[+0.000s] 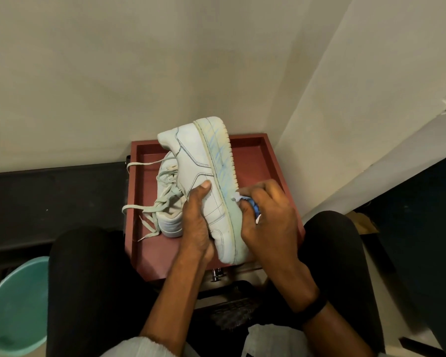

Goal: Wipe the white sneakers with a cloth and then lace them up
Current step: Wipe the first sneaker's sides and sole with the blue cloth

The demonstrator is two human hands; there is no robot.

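Observation:
A white sneaker (198,161) is tipped on its side over the dark red tray (263,155), its sole with faint blue marks turned to the right. My left hand (195,217) grips its upper, thumb pressed on the leather. My right hand (267,215) presses a blue-and-white cloth (252,206) against the edge of the sole. The second white sneaker (169,207) lies in the tray behind the first, its loose laces (144,210) trailing over the tray's left rim.
The tray sits in a corner between two pale walls, above my knees in black trousers. A teal bucket (13,307) stands at the lower left. A dark ledge runs along the left wall. A metal fitting (216,275) shows below the tray's front edge.

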